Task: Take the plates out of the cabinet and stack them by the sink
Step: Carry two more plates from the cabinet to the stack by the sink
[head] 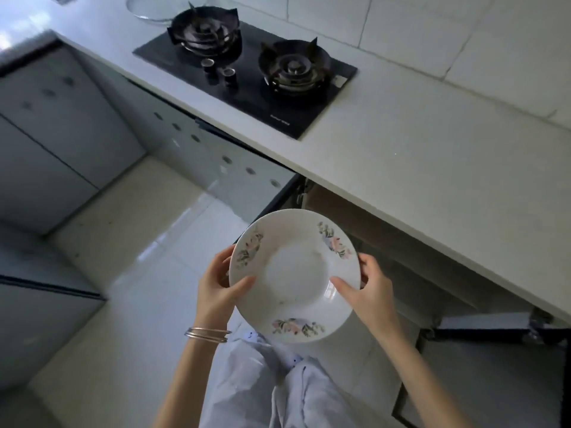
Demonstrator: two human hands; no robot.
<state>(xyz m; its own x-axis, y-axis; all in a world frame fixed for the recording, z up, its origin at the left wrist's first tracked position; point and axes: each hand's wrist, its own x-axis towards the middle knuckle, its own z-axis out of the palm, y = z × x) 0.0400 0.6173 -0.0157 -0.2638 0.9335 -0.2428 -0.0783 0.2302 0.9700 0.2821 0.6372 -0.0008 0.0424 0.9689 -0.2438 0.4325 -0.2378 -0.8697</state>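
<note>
A white plate with pink flower prints [295,273] is held level in front of me, below the counter edge. My left hand [216,285] grips its left rim, thumb on top. On the right rim sits my right hand [367,291], thumb over the edge. Behind the plate the cabinet [386,242] under the counter stands open; its inside is dark and I cannot make out what it holds. The sink is out of view.
The white counter [417,168] runs diagonally above the plate, with a black two-burner gas hob [247,75] and a glass lid [160,7] at the far end. An open cabinet door [494,366] hangs at lower right. Pale tiled floor [123,304] lies to the left.
</note>
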